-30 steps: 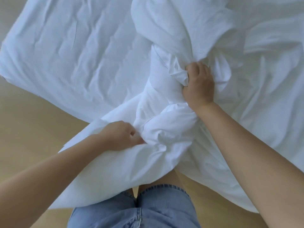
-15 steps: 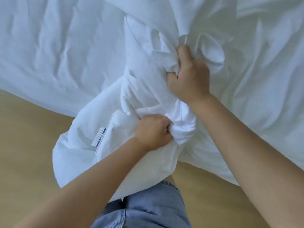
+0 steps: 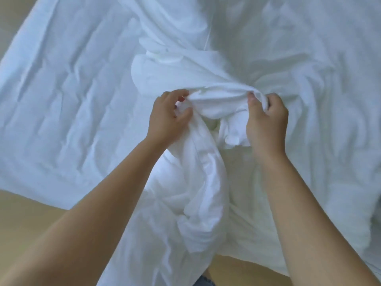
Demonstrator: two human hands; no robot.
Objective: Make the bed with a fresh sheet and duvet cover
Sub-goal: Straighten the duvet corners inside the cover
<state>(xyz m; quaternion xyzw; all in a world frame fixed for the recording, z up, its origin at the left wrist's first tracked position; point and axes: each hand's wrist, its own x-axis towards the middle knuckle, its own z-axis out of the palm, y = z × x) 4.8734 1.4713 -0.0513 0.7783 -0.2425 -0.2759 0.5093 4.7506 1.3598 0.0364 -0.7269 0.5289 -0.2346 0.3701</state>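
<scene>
Two-handed atm, pinching the duvet cover's point(image 3: 216, 96) bunched edge w/ curled fingers point(image 3: 175, 93) of left hand point(image 3: 167, 118) & right hand point(image 3: 267, 120); light, soft, floppy, so prob grab seams/corners.

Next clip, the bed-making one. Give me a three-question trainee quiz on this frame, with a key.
1. True or false: both the left hand and the right hand grip the bedding.
2. Where does the tan floor show? A, lower left; B, top right; C, nowhere.
3. Fill in: the bedding's colour is ____.
Key: 1 true; 2 A; 3 white.
</scene>
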